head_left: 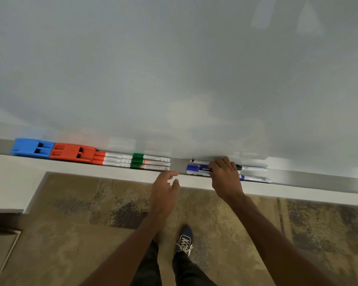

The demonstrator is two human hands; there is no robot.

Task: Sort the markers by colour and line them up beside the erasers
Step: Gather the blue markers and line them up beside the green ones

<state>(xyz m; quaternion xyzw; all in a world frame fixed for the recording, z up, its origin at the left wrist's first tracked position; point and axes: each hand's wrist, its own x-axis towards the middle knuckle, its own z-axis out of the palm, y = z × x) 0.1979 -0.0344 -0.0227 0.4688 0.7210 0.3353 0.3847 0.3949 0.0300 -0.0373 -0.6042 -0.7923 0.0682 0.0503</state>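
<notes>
The fingers of the right hand [225,178] are curled down over a group of markers at the centre right of the frame, and they cover the middle of the blue markers [196,169]; whether they pinch one marker or only press on the group, I cannot tell. The left hand [165,190] is just below the tray edge near the centre, its fingers loosely spread and holding nothing, with the forefinger stretched toward the right end of the green markers [150,161]. Under the right hand, a black marker [250,167] lies along the back of the tray and one more blue-capped marker [254,178] sticks out to the right. A bare gap of the metal tray [179,165] separates this group from the green markers. The three green markers lie in a neat stack, and directly left of them are three red markers [112,159], end to end with the green ones. The red markers touch the red eraser [72,152], and the blue eraser [32,147] is against it at the left of the frame. Above the tray rises the whiteboard [174,69].
</notes>
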